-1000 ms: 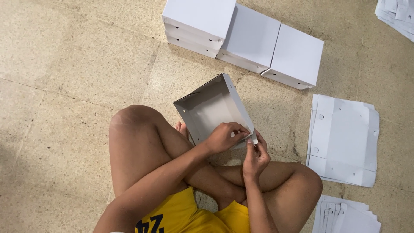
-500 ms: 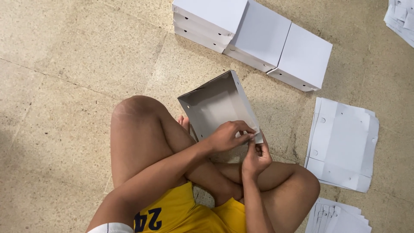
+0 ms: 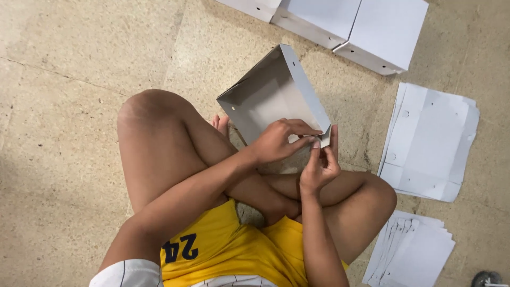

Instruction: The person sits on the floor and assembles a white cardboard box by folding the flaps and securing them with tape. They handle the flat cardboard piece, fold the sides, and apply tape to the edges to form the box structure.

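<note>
I sit cross-legged on a stone floor with a half-folded grey cardboard box (image 3: 271,95) resting on my lap, its open side facing me. My left hand (image 3: 279,141) reaches across and pinches the box's near right corner from inside. My right hand (image 3: 320,166) pinches the same corner flap from outside, fingers pressed against the cardboard. Both hands meet at that corner. The near wall of the box is hidden behind my hands.
Several finished white boxes (image 3: 372,29) stand on the floor ahead. A stack of flat die-cut cardboard sheets (image 3: 430,141) lies to my right, and another pile of flat sheets (image 3: 411,255) lies by my right knee.
The view has dipped and shifted, so the finished boxes sit higher in frame. My hands stay on the box's near right corner, working the flap.
</note>
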